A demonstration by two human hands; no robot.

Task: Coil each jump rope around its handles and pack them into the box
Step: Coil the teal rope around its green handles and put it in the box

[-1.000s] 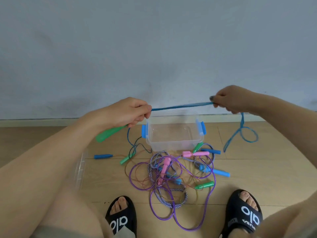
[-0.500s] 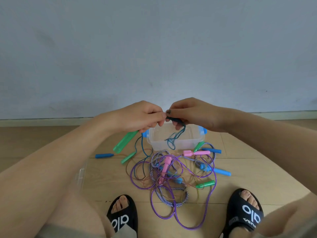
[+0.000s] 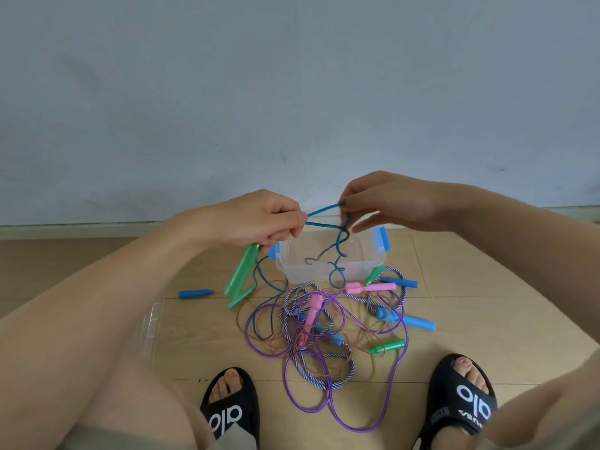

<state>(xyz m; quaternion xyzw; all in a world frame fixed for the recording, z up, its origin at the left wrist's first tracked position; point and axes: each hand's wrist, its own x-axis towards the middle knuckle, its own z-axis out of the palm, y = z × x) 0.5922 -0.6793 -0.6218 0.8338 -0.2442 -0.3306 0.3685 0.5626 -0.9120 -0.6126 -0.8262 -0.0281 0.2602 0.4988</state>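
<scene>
At the middle of the frame the left hand (image 3: 259, 222) is curled around the top of a green handle (image 3: 243, 270), which slants down and to the left below the fist, and its thumb and fingers also pinch the blue rope (image 3: 319, 212). That rope runs in two short strands to the right, where the right hand (image 3: 389, 203) pinches it between thumb and forefinger, its other fingers loosely extended. Below the right hand the blue rope hangs in loose kinks in front of the clear box (image 3: 328, 274), which stands open on the wooden floor (image 3: 487, 287) just behind the hands, blue latches at its ends. In front of the box, toward the lower middle, lies a tangle: a purple rope (image 3: 334, 407), a blue-and-white braided rope (image 3: 311, 378), pink handles (image 3: 370, 288), blue handles (image 3: 418, 323) and another green handle (image 3: 388, 346). A separate blue handle (image 3: 195, 293) lies to the left. A clear lid (image 3: 152, 323) shows at the left beside the person's leg, and two black sandals (image 3: 461, 401) sit at the bottom edge.
</scene>
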